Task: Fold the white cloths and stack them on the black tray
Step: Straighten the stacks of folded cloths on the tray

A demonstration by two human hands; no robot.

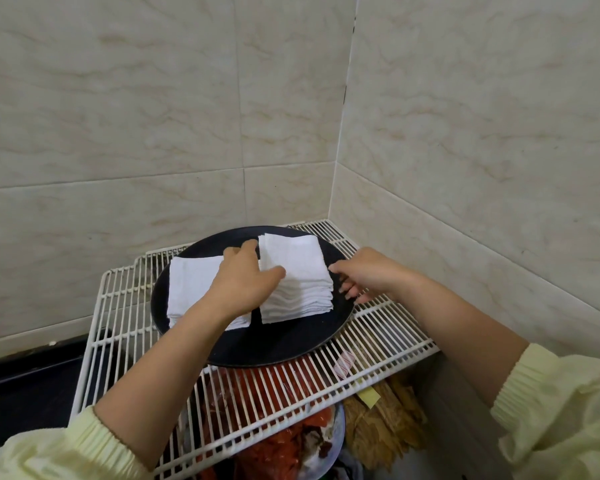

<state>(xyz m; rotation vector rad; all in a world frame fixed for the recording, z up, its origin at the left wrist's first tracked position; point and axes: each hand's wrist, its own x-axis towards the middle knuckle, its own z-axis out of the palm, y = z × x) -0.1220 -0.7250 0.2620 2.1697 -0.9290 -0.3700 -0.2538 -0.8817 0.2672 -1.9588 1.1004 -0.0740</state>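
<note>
Well, starting at my far left, a dark counter [21, 393] runs under the tiled wall [118, 116], and a white wire rack [118, 306] sits beside it in the corner. On the rack rests the round black tray [274, 344], and both piles of folded white cloths are on it. The left stack [191, 289] lies low and flat at the tray's left side, partly hidden by my wrist. My left hand [243, 282] reaches across it and lies against the left edge of the right stack [295, 271]. The fingers [238, 251] stretch out fairly straight toward the wall, and the thumb [274, 271] rests on top of the pile. It is pressing rather than clutching. The right stack is taller, many layers showing at its near edge, and stands just beside the left one with a strip of tray between. My right hand [368, 271] touches that pile's right edge with one fingertip. Its other fingers are loosely bent over the tray's rim and hold nothing. Below the rack's wires lie red packets [257, 393] and, further right, tan dried sticks [388, 420]. Pale yellow sleeves [551, 403] cover both my upper arms.
</note>
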